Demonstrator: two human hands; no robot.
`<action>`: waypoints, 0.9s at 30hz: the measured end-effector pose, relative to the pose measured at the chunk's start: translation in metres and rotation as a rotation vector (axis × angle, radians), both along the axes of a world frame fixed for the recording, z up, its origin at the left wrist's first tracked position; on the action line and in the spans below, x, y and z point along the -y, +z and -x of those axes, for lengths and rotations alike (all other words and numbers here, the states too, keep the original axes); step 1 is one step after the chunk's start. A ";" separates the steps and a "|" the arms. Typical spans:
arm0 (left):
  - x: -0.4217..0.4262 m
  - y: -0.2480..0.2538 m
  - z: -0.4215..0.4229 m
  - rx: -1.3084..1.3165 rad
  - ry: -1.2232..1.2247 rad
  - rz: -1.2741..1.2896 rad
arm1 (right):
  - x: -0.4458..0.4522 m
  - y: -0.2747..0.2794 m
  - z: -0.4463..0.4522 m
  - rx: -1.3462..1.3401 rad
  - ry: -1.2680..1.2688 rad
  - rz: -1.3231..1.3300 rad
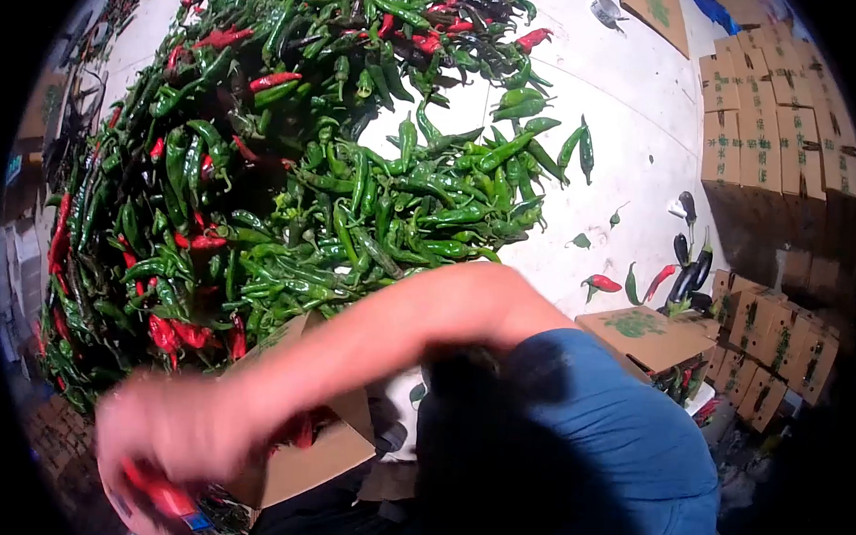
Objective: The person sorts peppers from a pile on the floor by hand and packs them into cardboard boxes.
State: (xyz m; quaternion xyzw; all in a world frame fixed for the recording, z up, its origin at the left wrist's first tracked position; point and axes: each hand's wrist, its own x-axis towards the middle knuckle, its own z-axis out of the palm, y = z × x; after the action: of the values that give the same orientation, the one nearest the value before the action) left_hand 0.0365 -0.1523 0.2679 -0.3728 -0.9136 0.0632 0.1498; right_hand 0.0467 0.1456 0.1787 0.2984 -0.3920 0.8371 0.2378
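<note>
My right arm reaches across the view from a blue sleeve, and my right hand [182, 429] is a blur at the lower left, its fingers smeared. Under it shows a red pepper [161, 489], with a small blue patch beside it. A skin-coloured strip at the lower left edge seems to be part of my left hand [118, 497]; its fingers cannot be made out. Close to my right forearm, an open cardboard box [322, 457] has red peppers inside. Beyond the arm lies a large heap of green peppers [383, 205] mixed with red ones [276, 81].
Stacked cartons [768, 119] stand at the upper right, with more cartons [774, 341] below. Dark eggplants [682, 286] lie by an open box [647, 339] on the right. A few loose peppers [586, 150] are on the white surface [632, 95].
</note>
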 end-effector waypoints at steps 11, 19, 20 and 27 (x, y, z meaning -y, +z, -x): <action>-0.047 -0.039 -0.041 1.361 0.711 -0.519 | 0.130 -0.117 -0.101 -0.129 0.265 -1.729; -0.085 -0.064 -0.048 1.460 0.603 -0.421 | 0.032 -0.087 -0.074 -0.024 0.307 -1.389; -0.082 -0.068 -0.046 1.415 0.554 -0.386 | 0.017 -0.091 -0.071 0.025 0.209 -1.301; -0.087 -0.068 -0.048 0.909 0.397 -0.131 | -0.114 -0.132 -0.097 0.844 0.098 -1.111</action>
State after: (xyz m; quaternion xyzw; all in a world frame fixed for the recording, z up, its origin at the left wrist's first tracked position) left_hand 0.0850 -0.0655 0.2003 -0.1715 -0.9418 -0.1357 -0.2552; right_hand 0.1441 0.2594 0.0468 0.0424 -0.8069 0.5670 -0.1602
